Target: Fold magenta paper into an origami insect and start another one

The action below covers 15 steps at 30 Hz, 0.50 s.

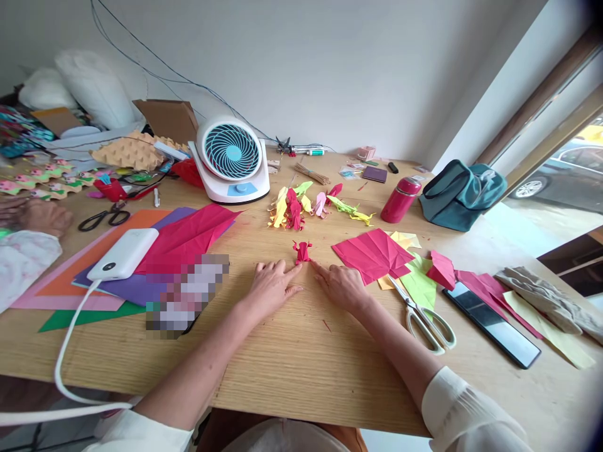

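A small red folded-paper figure [302, 251] with thin pointed limbs stands on the wooden table in front of me. My left hand [273, 285] rests on the tabletop, index finger stretched to the figure's left foot and thumb held apart. From the other side, my right hand [343, 287] points its index finger at the figure's right foot, its other fingers bent. Each fingertip is at or touching the paper; neither hand grips it. Behind it lie several finished paper figures, among them a red one [294, 208] and a yellow one [279, 208].
Creased red paper [374, 254] and scissors [426, 320] lie right, near a dark phone [492, 323]. A red flask [400, 199] and teal bag [459, 198] stand beyond. Left are a power bank [125, 252], coloured sheets, a fan [232, 157] and another person's hand [44, 216].
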Available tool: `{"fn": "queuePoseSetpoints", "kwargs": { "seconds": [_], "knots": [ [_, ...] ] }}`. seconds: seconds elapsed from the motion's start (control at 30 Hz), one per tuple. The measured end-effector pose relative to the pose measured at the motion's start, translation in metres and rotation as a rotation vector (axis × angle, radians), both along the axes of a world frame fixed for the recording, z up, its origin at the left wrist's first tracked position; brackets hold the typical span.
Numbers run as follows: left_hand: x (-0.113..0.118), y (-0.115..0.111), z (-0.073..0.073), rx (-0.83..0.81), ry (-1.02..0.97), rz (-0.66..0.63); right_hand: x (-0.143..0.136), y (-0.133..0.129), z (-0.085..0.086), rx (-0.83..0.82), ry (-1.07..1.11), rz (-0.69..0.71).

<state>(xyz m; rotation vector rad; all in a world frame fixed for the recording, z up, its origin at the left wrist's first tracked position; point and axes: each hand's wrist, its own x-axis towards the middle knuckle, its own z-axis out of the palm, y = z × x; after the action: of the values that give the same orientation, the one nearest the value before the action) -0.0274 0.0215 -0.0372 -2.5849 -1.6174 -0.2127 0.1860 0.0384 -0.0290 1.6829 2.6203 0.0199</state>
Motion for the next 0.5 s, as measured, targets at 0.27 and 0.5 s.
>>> {"fn": "queuePoseSetpoints", "kwargs": {
  "seconds": [0.27, 0.5],
  "knots": [
    [0.008, 0.0, 0.006, -0.041, 0.047, 0.031, -0.001, 0.003, -0.002, -0.019, 0.01, -0.009],
    [0.007, -0.002, -0.007, 0.007, 0.002, 0.036, -0.001, 0.001, -0.004, -0.029, -0.011, -0.053]
  ]
}}
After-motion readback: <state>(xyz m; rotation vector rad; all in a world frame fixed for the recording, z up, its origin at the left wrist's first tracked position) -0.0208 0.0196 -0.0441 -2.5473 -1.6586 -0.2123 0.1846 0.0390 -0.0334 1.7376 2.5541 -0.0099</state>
